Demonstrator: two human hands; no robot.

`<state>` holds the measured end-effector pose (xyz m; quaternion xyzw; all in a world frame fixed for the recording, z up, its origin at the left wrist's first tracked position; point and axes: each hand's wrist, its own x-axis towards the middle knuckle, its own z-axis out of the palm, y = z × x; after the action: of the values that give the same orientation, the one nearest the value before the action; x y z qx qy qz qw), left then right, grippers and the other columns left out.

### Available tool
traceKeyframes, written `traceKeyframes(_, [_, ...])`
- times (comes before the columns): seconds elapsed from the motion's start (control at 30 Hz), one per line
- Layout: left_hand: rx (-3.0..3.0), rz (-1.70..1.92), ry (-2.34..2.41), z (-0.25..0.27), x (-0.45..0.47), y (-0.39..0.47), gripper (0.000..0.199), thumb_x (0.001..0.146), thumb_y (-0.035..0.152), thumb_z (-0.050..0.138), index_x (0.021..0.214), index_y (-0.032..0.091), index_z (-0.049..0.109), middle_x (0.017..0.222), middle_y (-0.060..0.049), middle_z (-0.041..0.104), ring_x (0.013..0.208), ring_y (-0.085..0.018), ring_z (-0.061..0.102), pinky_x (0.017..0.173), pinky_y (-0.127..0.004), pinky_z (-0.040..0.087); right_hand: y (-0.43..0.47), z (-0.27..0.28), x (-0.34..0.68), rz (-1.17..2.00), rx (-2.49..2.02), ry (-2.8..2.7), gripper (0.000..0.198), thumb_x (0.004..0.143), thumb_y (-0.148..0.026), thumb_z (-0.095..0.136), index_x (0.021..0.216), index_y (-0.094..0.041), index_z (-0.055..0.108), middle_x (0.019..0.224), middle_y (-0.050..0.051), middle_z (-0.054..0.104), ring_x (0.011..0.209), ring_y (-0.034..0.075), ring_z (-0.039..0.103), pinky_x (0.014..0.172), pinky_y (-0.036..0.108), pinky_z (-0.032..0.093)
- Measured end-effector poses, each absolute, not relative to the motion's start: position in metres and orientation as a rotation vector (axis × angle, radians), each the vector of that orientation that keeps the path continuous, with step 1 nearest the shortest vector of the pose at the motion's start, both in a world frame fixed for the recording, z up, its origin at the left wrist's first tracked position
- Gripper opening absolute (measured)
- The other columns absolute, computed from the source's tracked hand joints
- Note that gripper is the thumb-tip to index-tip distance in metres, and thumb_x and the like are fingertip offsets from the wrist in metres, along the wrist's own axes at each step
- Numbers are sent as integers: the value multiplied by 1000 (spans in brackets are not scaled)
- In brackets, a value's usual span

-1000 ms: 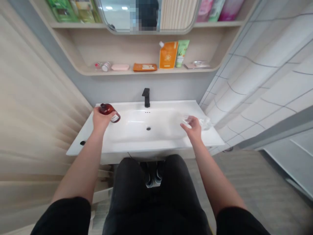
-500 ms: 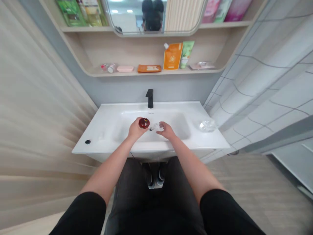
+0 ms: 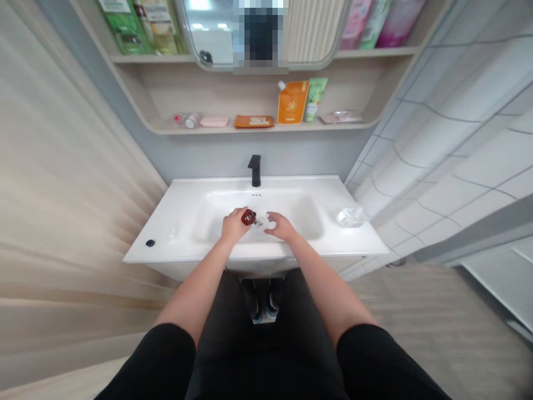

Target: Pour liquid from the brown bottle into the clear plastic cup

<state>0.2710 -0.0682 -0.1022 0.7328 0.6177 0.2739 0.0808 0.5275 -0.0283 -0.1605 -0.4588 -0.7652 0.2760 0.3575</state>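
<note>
Over the sink (image 3: 306, 205), my left hand (image 3: 234, 226) is closed around a small dark red-brown bottle (image 3: 249, 216), tilted with its uncapped mouth toward the right. My right hand (image 3: 281, 226) has its fingers curled around a small clear container (image 3: 262, 221), just right of the bottle's mouth. The container's exact shape is too faint to make out, and I cannot tell whether the two touch. A round black cap (image 3: 150, 243) lies on the counter's left end.
A black faucet (image 3: 255, 171) rises behind the sink. Crumpled clear plastic (image 3: 351, 216) lies on the right counter. Above, a shelf (image 3: 200, 130) holds an orange pouch (image 3: 292, 102), a green tube (image 3: 315, 99) and a pink bar (image 3: 214, 121). A curtain (image 3: 75, 183) hangs at left.
My left hand has tipped the bottle further to the right, so its mouth now faces the clear container. Both hands have shifted slightly; the camera view has moved a little as well.
</note>
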Motion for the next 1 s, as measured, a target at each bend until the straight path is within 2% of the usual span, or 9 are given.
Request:
traceKeyframes(0.2, [2258, 763, 1914, -102, 272, -69, 75, 88, 33, 82, 159, 28, 61, 152, -11, 70, 135, -33, 69, 111, -43, 53, -29, -159, 528, 695, -1213, -1995, 87, 69, -31, 97, 150, -22, 67, 126, 13, 79, 110, 32, 78, 105, 49, 62])
traceKeyframes(0.33, [2252, 726, 1975, -102, 273, -69, 78, 91, 38, 80, 164, 27, 54, 150, -11, 72, 132, -32, 71, 111, -42, 52, -29, -160, 526, 675, -1237, -2008, 91, 69, -31, 99, 152, -21, 65, 127, 13, 79, 109, 30, 79, 105, 47, 62])
traceKeyframes(0.43, [2238, 716, 2003, -101, 275, -70, 70, 92, 40, 80, 157, 24, 60, 148, -12, 74, 130, -32, 72, 113, -44, 50, -29, -160, 526, 676, -1229, -1995, 91, 70, -31, 98, 153, -20, 64, 127, 13, 79, 109, 31, 79, 105, 47, 63])
traceKeyframes(0.57, [2317, 679, 1942, -100, 277, -71, 55, 93, 36, 79, 146, 30, 68, 148, -9, 74, 135, -31, 69, 115, -45, 48, -30, -158, 526, 667, -1189, -1992, 87, 70, -32, 99, 150, -20, 67, 131, 13, 79, 111, 30, 79, 105, 46, 63])
traceKeyframes(0.7, [2353, 686, 1935, -103, 276, -71, 59, 94, 32, 76, 151, 29, 64, 154, -10, 70, 141, -31, 65, 117, -46, 45, -33, -155, 527, 637, -1175, -2021, 86, 68, -31, 100, 148, -20, 69, 131, 13, 79, 113, 31, 78, 107, 46, 62])
traceKeyframes(1.0, [2447, 772, 1883, -108, 273, -69, 61, 91, 17, 69, 152, 26, 65, 154, -11, 70, 142, -30, 63, 121, -48, 40, -33, -153, 528, 620, -1195, -2062, 89, 72, -36, 102, 153, -20, 66, 129, 14, 79, 113, 32, 78, 106, 46, 62])
